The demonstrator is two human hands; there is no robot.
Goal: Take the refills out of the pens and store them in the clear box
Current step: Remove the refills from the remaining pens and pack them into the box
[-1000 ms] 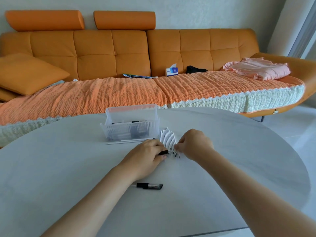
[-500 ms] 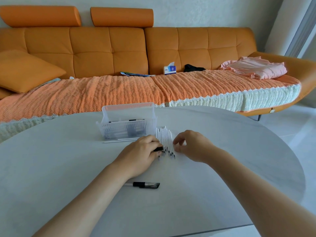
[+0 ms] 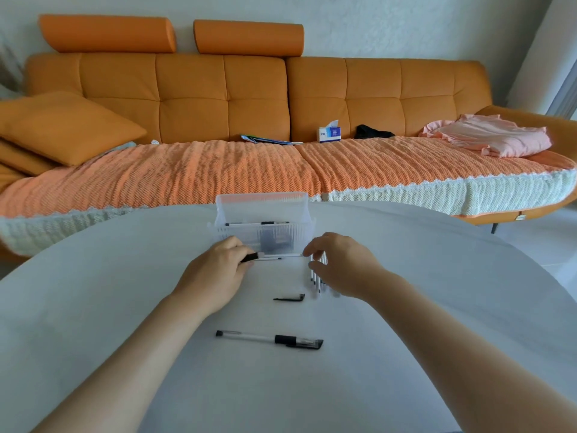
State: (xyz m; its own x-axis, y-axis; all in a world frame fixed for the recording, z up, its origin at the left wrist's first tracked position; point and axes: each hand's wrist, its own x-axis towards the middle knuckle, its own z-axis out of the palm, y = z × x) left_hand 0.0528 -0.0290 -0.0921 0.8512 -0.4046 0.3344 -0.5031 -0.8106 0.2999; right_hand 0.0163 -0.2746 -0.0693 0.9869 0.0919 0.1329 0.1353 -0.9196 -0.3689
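Pen [image 3: 274,256] before the box [image 3: 262,203]: my left hand [image 3: 215,276] pinched its grip, my right hand [image 3: 340,267] met its end, hold unclear; a straight pull seemed best.

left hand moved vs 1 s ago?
Yes: the left hand moved left, off the row of white tubes, to the clear box front, gripping a pen.

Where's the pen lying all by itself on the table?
In the head view, the pen lies flat on the white table, in the middle and nearest the person, with a small black clip just beyond it.
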